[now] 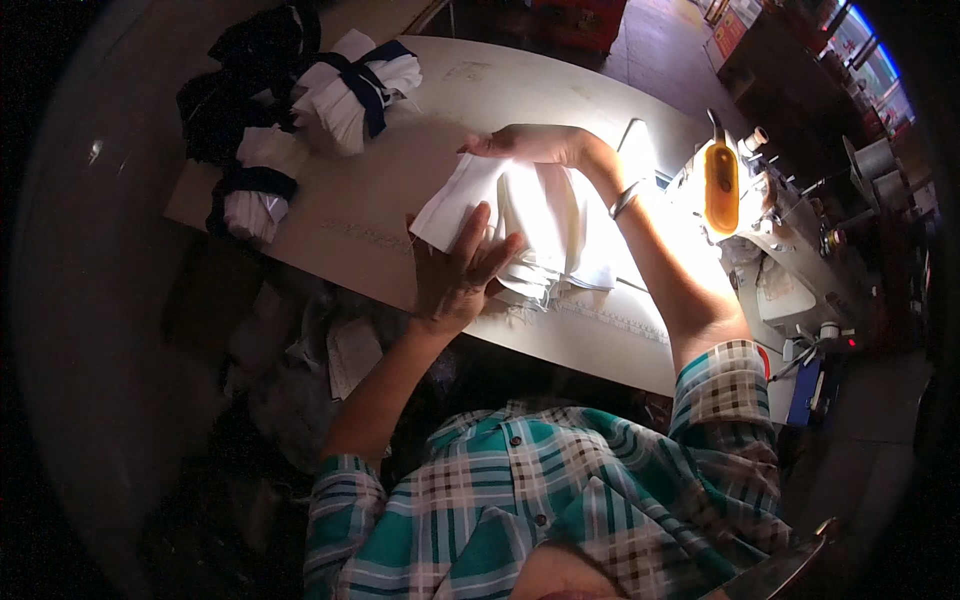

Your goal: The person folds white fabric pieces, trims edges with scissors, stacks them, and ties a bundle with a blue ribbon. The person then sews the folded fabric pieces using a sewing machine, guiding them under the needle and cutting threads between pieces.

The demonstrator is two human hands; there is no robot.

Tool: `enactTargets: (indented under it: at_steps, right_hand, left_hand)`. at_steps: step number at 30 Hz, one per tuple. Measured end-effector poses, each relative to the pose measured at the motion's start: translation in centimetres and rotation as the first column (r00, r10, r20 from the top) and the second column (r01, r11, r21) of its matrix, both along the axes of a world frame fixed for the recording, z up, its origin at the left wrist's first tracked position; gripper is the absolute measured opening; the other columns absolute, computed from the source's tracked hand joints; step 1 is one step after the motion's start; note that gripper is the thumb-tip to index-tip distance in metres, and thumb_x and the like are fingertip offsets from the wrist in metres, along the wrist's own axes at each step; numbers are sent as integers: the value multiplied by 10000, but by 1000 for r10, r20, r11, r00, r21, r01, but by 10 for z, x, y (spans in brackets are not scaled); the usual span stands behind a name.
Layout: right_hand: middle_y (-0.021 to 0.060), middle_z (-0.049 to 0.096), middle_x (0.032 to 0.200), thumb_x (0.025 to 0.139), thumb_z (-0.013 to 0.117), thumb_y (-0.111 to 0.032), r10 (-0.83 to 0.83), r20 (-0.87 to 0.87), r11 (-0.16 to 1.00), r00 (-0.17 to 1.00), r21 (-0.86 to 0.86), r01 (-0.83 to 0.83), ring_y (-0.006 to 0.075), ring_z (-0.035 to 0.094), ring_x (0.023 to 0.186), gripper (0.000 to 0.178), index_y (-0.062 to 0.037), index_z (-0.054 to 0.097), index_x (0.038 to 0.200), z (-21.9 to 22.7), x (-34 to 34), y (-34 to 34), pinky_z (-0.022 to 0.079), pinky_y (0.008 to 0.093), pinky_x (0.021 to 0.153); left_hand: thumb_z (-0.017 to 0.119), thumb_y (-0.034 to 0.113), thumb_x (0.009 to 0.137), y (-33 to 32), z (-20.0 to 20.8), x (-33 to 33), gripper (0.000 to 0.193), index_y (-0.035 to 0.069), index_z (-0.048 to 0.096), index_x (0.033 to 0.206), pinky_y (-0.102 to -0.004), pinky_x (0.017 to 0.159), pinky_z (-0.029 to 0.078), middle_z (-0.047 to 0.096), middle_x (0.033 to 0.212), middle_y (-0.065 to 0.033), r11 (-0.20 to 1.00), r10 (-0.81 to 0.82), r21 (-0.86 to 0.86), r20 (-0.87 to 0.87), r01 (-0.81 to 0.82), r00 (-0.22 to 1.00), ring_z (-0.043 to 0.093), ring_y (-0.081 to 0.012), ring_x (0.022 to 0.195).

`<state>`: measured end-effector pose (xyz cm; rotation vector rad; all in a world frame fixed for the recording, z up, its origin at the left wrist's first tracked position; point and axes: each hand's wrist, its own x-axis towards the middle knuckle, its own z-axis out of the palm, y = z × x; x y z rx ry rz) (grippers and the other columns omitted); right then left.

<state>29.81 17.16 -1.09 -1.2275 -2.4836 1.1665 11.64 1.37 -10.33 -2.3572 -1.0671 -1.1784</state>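
Note:
A stack of white cloth pieces [463, 196] lies over the table under bright light, its layers folded and partly fanned, with loose threads at the near edge. My left hand [450, 283] grips its left near side, some fingers over the cloth and one at its outer edge. Across the far edge bends my right hand [535, 146], its fingers closed on the cloth there; the undersides of those fingers are hidden. Glare washes out the middle of the stack.
White cloth bundles [340, 105] tied with dark strips, and dark cloth [240, 65], lie at the table's [480, 75] far left. A sewing machine [770, 215] with a yellow-orange part [721, 188] stands at right. A ruler marking [620, 318] runs along the near edge.

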Motion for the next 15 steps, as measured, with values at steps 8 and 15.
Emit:
enactTargets:
  at_steps: [8, 15]
  right_hand:
    - [170, 589, 1326, 956, 489, -597, -419, -286, 828, 862, 268, 492, 325, 618, 1138, 638, -82, 593, 1319, 10, 24, -44, 492, 406, 979]
    - [169, 504, 1401, 947, 576, -481, 90, -125, 637, 988, 770, 39, 358, 392, 1366, 498, -113, 605, 1281, 20, -32, -99, 292, 531, 1148]
  left_hand:
    - [750, 453, 807, -43, 8, -49, 874, 220, 293, 1515, -616, 1096, 280, 318, 1492, -168, 993, -74, -85, 85, 81, 994, 324, -408, 1375]
    - [731, 252, 843, -57, 17, -58, 556, 11, 518, 1297, -523, 1010, 405, 537, 1251, -226, 893, 130, -450, 182, -35, 975, 493, -393, 1215]
